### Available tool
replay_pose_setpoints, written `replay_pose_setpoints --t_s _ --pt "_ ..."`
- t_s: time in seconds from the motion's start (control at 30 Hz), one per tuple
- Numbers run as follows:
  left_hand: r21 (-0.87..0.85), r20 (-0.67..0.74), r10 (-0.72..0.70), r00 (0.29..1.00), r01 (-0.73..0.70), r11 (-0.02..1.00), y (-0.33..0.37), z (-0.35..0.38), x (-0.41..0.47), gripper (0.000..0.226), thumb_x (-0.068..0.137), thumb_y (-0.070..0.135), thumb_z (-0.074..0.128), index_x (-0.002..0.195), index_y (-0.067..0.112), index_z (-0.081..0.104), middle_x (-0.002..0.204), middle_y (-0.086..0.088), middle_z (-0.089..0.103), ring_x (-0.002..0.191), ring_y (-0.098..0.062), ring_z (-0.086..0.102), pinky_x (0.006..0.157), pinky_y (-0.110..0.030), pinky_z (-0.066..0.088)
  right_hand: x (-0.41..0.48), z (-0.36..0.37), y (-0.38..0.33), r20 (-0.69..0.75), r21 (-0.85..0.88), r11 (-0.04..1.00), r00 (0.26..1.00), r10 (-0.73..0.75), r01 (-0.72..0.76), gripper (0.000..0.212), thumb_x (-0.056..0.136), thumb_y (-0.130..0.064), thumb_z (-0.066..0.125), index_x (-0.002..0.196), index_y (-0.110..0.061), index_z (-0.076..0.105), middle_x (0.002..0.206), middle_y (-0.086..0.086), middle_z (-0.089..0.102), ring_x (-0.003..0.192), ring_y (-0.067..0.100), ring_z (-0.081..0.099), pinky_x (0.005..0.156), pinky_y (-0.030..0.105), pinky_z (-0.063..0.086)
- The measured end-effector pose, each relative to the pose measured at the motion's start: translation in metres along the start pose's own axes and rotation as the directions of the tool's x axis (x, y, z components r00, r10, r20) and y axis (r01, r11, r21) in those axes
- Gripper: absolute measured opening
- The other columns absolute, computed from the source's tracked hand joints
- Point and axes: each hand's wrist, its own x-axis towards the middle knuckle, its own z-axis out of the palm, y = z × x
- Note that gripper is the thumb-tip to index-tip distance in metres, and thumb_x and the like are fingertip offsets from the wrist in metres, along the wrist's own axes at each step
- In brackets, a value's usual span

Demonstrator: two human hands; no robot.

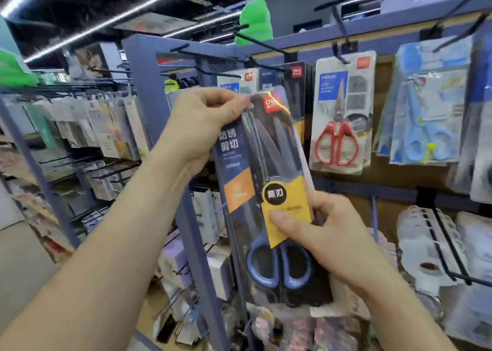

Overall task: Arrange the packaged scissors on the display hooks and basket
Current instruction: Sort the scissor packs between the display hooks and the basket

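I hold a dark pack of blue-handled scissors (269, 180) upright in front of the display rack. My left hand (202, 121) pinches its top left corner. My right hand (322, 233) grips its lower right side, thumb on the yellow label. Behind the pack's top hang more dark scissor packs (298, 84) on a black hook (213, 72). To the right hangs a pack of red-handled scissors (343, 113) on another hook (339, 49). Blue-handled scissor packs (426, 105) hang further right.
A blue rack post (191, 231) stands just left of the held pack. Wire hooks with stationery packs (87, 127) fill the aisle rack on the left. White tape rolls on a wire hook (436, 252) sit at lower right. Boxed goods (213, 260) lie below.
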Motion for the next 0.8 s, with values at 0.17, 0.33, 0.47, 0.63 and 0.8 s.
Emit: replay_pose_setpoints --t_s 0.17,0.33,0.47,0.63,0.8 --pt "-0.066 -0.083 0.143 0.986 -0.149 0.987 0.014 0.000 0.051 0.015 0.087 0.009 0.070 0.072 0.010 0.072 0.065 -0.001 0.071 0.063 -0.017 0.066 0.066 -0.032 0.057 0.018 -0.004 0.004 -0.049 -0.034 0.999 0.999 0.009 -0.010 0.028 0.073 -0.043 0.068 0.080 -0.017 0.071 0.077 0.003 0.073 0.066 0.000 0.060 0.062 0.014 0.047" --pt "0.109 -0.066 0.313 0.948 -0.305 0.946 0.006 0.004 0.083 0.008 0.082 0.019 0.076 0.074 0.021 0.075 0.070 0.006 0.073 0.070 -0.013 0.065 0.075 -0.037 0.057 0.038 0.005 0.006 -0.087 0.074 0.997 0.996 0.023 -0.016 0.023 0.074 -0.043 0.066 0.076 -0.020 0.072 0.074 -0.009 0.074 0.068 0.001 0.066 0.066 0.015 0.050" --pt "0.039 -0.011 0.234 0.972 -0.234 0.972 -0.004 0.003 0.100 0.013 0.084 0.018 0.076 0.072 0.023 0.075 0.070 0.008 0.073 0.071 -0.010 0.066 0.078 -0.034 0.056 0.045 0.014 0.008 -0.091 0.194 0.980 0.994 0.068 -0.050 0.021 0.074 -0.039 0.066 0.082 -0.021 0.075 0.084 0.000 0.077 0.079 0.010 0.072 0.071 0.022 0.054" --pt "-0.054 0.067 0.167 0.984 -0.164 0.985 -0.008 0.003 0.116 0.009 0.083 0.017 0.076 0.075 0.014 0.075 0.073 -0.002 0.073 0.072 -0.017 0.065 0.077 -0.035 0.056 0.051 0.028 0.012 -0.094 0.337 0.938 0.989 0.114 -0.076 0.016 0.076 -0.034 0.070 0.085 -0.024 0.078 0.090 0.005 0.078 0.084 0.016 0.074 0.073 0.026 0.058" --pt "-0.229 0.111 0.024 0.994 0.002 0.973 -0.030 0.013 0.119 0.017 0.096 0.014 0.060 0.086 0.012 0.073 0.075 0.000 0.074 0.069 -0.012 0.068 0.071 -0.027 0.054 0.057 0.035 0.018 -0.161 0.353 0.934 0.980 0.121 -0.058 0.015 0.075 -0.031 0.067 0.082 -0.026 0.079 0.086 0.005 0.078 0.079 0.014 0.073 0.067 0.025 0.057"
